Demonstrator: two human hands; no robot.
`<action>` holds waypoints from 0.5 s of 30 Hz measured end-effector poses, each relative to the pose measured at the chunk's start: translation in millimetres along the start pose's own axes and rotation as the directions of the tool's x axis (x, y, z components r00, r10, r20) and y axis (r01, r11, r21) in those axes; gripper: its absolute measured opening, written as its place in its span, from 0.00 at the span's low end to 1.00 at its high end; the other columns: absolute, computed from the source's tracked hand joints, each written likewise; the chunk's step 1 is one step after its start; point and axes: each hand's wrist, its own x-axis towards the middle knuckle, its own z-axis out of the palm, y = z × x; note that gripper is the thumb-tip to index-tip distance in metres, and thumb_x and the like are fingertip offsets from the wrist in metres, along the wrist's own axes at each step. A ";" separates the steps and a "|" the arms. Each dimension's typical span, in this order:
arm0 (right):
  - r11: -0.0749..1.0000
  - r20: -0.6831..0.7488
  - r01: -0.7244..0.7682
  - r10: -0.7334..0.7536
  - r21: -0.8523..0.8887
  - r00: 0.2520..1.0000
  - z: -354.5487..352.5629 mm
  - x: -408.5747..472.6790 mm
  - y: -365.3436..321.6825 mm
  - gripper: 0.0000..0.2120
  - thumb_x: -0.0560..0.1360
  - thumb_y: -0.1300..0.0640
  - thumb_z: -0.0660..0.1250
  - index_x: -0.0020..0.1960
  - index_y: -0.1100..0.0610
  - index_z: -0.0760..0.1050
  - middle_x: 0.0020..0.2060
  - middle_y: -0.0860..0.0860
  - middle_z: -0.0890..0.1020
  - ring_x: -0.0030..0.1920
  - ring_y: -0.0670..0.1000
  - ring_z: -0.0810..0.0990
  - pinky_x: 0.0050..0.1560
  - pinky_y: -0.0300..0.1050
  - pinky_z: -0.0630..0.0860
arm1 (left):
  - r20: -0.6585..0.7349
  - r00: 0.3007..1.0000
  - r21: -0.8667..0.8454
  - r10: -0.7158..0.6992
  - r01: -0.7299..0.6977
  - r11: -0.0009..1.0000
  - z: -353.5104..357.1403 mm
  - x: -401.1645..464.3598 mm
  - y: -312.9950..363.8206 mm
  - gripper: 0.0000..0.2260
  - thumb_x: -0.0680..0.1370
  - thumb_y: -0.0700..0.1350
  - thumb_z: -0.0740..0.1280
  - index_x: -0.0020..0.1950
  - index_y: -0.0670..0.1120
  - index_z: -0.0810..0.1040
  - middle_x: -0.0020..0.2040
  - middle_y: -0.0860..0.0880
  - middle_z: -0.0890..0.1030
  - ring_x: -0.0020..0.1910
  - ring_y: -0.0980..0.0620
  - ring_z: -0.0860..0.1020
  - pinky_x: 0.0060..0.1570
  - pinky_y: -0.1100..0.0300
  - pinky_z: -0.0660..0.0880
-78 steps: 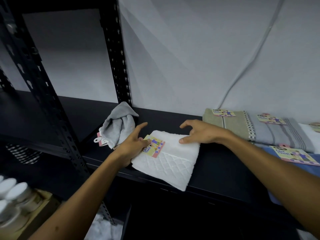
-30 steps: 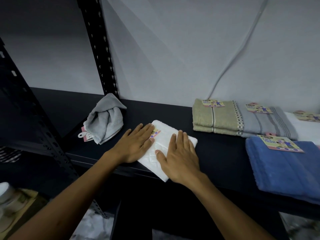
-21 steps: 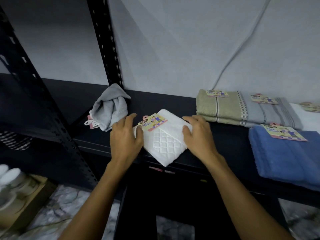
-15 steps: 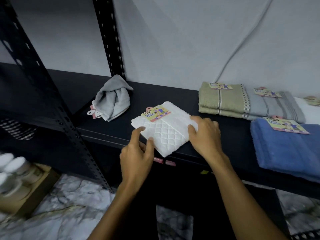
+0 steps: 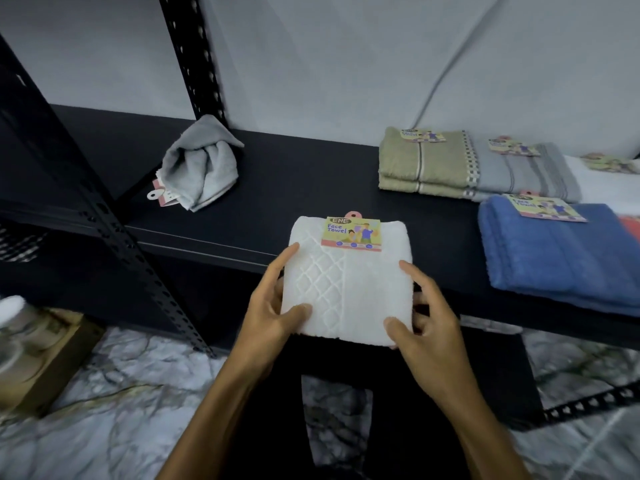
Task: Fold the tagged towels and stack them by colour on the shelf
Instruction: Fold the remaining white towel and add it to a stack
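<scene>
Hands grip the folded white face towel (image 5: 348,282) off the shelf's (image 5: 294,188) near edge: left hand (image 5: 273,311) and right hand (image 5: 424,320) pinching its near corners. White pile (image 5: 604,181) lies far right, past the blue towel (image 5: 561,254), nearer the right hand.

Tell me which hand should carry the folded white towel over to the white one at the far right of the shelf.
Right, probably. The right hand already grips the white towel's right edge, and the white stack lies on that side, behind the blue towel. The left hand would have to cross over.
</scene>
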 end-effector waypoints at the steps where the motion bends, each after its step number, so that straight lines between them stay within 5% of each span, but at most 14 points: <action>1: 0.999 0.047 -0.004 0.002 0.045 0.999 -2.8 -3.4 2.1 0.40 0.71 0.71 0.66 0.65 0.29 0.67 0.60 0.45 0.75 0.50 0.51 0.83 0.46 0.52 0.83 | 0.044 0.999 0.002 -0.010 0.010 1.000 -1.4 -2.8 -0.8 0.35 0.69 0.31 0.66 0.71 0.60 0.71 0.64 0.45 0.79 0.59 0.43 0.80 0.49 0.52 0.79; 4: 0.987 0.146 -0.014 -0.010 0.159 0.989 -9.5 -8.1 7.1 0.41 0.72 0.74 0.66 0.68 0.32 0.65 0.60 0.40 0.78 0.54 0.50 0.82 0.49 0.48 0.81 | 0.096 0.995 -0.031 -0.031 0.035 0.999 1.7 -10.6 -2.4 0.29 0.73 0.33 0.70 0.70 0.54 0.74 0.65 0.49 0.79 0.61 0.47 0.80 0.50 0.57 0.79; 7: 0.971 0.114 -0.007 -0.021 0.237 0.993 -7.4 -6.2 10.3 0.26 0.76 0.67 0.68 0.66 0.42 0.73 0.58 0.47 0.82 0.58 0.49 0.82 0.55 0.48 0.80 | 0.057 0.997 -0.047 -0.045 0.048 0.998 8.8 -14.7 -5.1 0.23 0.76 0.36 0.69 0.68 0.53 0.75 0.61 0.53 0.81 0.59 0.48 0.81 0.49 0.58 0.80; 11: 0.965 -0.020 0.043 -0.039 0.258 0.999 -3.2 -1.2 11.0 0.19 0.77 0.67 0.67 0.60 0.46 0.78 0.55 0.47 0.84 0.55 0.49 0.83 0.50 0.42 0.80 | 0.077 0.997 0.008 -0.032 0.031 0.999 10.4 -13.4 -7.6 0.31 0.73 0.33 0.71 0.71 0.56 0.70 0.65 0.55 0.78 0.62 0.50 0.79 0.54 0.54 0.80; 15: 0.982 0.070 0.030 -0.044 0.188 0.997 -3.8 0.8 9.5 0.23 0.79 0.67 0.63 0.66 0.44 0.74 0.62 0.41 0.79 0.62 0.44 0.78 0.61 0.50 0.78 | 0.127 0.991 0.036 -0.038 0.033 0.999 10.0 -9.3 -3.3 0.38 0.72 0.30 0.71 0.75 0.58 0.64 0.65 0.58 0.78 0.63 0.52 0.79 0.53 0.58 0.79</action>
